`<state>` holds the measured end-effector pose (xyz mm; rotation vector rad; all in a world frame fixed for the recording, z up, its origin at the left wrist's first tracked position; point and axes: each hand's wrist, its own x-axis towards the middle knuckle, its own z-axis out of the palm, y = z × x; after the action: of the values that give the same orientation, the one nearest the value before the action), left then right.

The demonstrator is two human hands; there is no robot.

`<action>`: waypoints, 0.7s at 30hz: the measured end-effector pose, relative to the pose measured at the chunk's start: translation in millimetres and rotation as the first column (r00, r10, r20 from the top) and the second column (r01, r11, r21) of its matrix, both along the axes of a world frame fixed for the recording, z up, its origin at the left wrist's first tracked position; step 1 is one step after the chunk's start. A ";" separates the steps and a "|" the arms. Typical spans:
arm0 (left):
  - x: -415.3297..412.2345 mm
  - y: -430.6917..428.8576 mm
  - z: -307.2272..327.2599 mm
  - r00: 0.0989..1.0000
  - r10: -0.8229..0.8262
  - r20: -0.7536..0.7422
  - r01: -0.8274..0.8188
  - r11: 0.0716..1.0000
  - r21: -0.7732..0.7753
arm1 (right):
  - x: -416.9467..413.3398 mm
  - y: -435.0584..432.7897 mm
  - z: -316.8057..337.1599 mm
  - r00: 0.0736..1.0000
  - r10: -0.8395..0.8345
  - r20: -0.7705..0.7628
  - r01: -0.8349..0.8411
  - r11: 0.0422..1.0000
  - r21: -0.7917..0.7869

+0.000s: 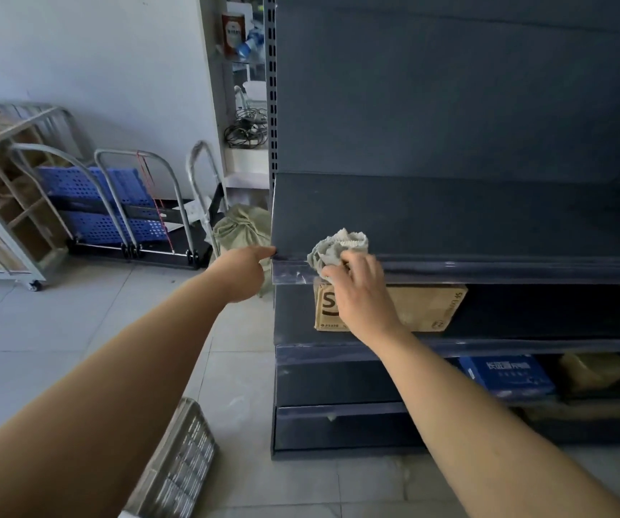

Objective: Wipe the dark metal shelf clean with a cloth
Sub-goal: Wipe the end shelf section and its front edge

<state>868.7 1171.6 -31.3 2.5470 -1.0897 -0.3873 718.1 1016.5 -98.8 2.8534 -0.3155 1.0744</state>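
The dark metal shelf [469,222] stands ahead, its top board bare apart from the cloth. A crumpled grey-white cloth [338,246] sits at the board's front edge near the left end. My right hand [360,289] grips the cloth from the front, fingers curled round its lower part. My left hand [243,272] reaches to the shelf's left front corner, and its fingertips touch the edge there.
A cardboard box [428,306] lies on the board below, a blue box [506,373] and a brown parcel [592,370] lower down. Folded trolleys [121,207] and a green sack [243,228] stand left of the shelf. A grey crate [177,469] sits on the floor near me.
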 end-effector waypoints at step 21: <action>-2.0 -1.9 1.7 0.994 -0.050 0.096 0.047 0.998 0.029 | 1.7 23.5 38.0 0.960 0.117 -0.256 -0.101 0.992 0.073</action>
<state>866.7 1169.7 -29.5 2.5905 -1.1909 -0.2948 719.7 1040.0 -60.8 3.0484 -0.1748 0.7014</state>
